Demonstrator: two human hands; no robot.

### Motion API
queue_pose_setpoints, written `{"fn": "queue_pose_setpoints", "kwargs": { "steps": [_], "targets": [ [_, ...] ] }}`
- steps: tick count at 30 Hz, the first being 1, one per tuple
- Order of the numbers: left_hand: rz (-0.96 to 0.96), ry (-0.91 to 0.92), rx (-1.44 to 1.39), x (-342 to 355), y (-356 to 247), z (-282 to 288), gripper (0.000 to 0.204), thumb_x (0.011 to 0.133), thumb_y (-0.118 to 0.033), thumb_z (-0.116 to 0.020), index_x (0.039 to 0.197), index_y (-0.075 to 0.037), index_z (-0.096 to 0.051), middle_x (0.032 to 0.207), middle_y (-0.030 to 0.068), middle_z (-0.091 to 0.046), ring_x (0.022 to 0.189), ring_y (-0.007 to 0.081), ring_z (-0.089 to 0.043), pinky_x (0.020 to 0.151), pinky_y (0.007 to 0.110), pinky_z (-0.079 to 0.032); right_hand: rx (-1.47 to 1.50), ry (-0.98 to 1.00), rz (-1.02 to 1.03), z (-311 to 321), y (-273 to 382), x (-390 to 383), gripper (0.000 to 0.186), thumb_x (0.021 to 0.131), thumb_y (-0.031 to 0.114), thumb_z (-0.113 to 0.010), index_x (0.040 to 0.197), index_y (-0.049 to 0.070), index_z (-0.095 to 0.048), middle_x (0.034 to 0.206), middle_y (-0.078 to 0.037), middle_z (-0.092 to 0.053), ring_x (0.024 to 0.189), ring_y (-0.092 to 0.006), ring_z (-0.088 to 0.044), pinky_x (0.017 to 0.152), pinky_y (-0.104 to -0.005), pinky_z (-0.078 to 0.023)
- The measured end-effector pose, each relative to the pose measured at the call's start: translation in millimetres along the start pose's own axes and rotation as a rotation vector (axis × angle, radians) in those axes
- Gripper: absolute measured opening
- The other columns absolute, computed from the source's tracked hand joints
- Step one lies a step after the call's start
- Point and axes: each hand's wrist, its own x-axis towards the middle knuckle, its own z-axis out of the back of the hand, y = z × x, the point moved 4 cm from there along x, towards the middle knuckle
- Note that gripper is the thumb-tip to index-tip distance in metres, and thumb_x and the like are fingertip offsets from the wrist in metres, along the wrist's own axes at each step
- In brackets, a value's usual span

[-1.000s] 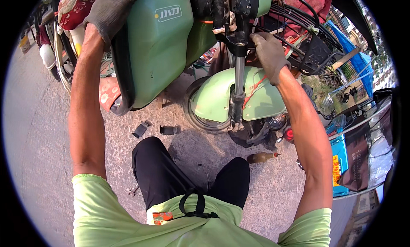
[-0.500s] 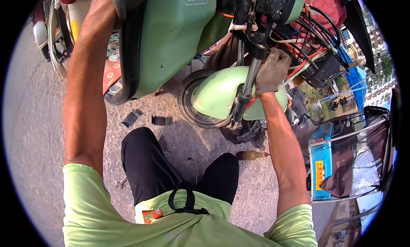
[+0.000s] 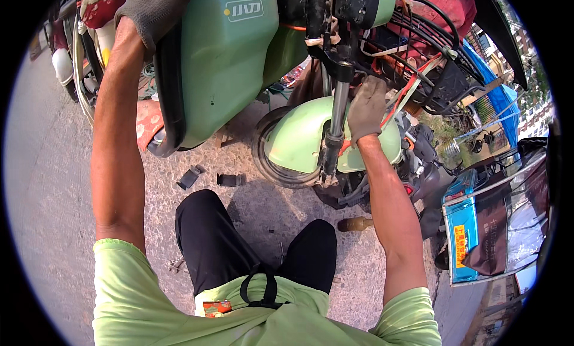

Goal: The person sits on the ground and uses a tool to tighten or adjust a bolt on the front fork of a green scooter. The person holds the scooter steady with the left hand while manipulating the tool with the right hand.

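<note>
My left hand, in a grey work glove, is at the upper left by the black edge of the scooter's green body panel. Its fingertips run out of view, so their grip is hidden. My right hand, in a brownish glove, is beside the front fork tube, just below the fork clamp. Its fingers are bent together toward the clamp; what they hold, if anything, cannot be made out. Below is a pale green front fender over the wheel.
Two small black parts lie on the rough ground ahead of my knees. A brown bottle lies by my right forearm. Loose cables hang at the upper right. A blue vehicle with a clear cover stands at the right.
My view has shifted, so the scooter appears further left. My right hand has turned from a fist to straighter fingers, lower beside the fork clamp. More of my left hand shows.
</note>
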Motion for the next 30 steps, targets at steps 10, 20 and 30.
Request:
{"fn": "queue_pose_setpoints", "kwargs": {
  "steps": [10,20,30],
  "targets": [
    [-0.113,0.041,-0.134,28,22,3,0.049,0.094,-0.037,-0.066,0.125,0.000,-0.066,0.110,0.0153,-0.072,0.096,0.0245,-0.068,0.088,0.033,-0.052,-0.494,0.729,0.361,55,9,6,0.034,0.100,0.031,-0.049,0.097,0.004,-0.069,0.098,-0.020,-0.064,0.098,-0.0412,-0.061,0.085,-0.0520,-0.047],
    [-0.187,0.006,-0.090,33,10,0,0.044,0.097,-0.033,-0.066,0.125,0.001,-0.067,0.108,0.0119,-0.071,0.096,0.0201,-0.067,0.089,0.031,-0.051,-0.576,0.552,0.378,15,-29,34,0.028,0.094,0.026,-0.057,0.092,0.005,-0.075,0.093,-0.017,-0.071,0.092,-0.0387,-0.068,0.083,-0.0485,-0.054],
    [-0.126,0.038,-0.125,32,13,6,0.051,0.096,-0.037,-0.068,0.126,0.004,-0.064,0.109,0.0128,-0.070,0.094,0.0194,-0.065,0.086,0.031,-0.050,-0.378,0.521,0.192,8,-20,33,0.032,0.092,0.032,-0.058,0.092,0.004,-0.075,0.093,-0.020,-0.072,0.092,-0.0396,-0.069,0.083,-0.0503,-0.053]
  ]
}}
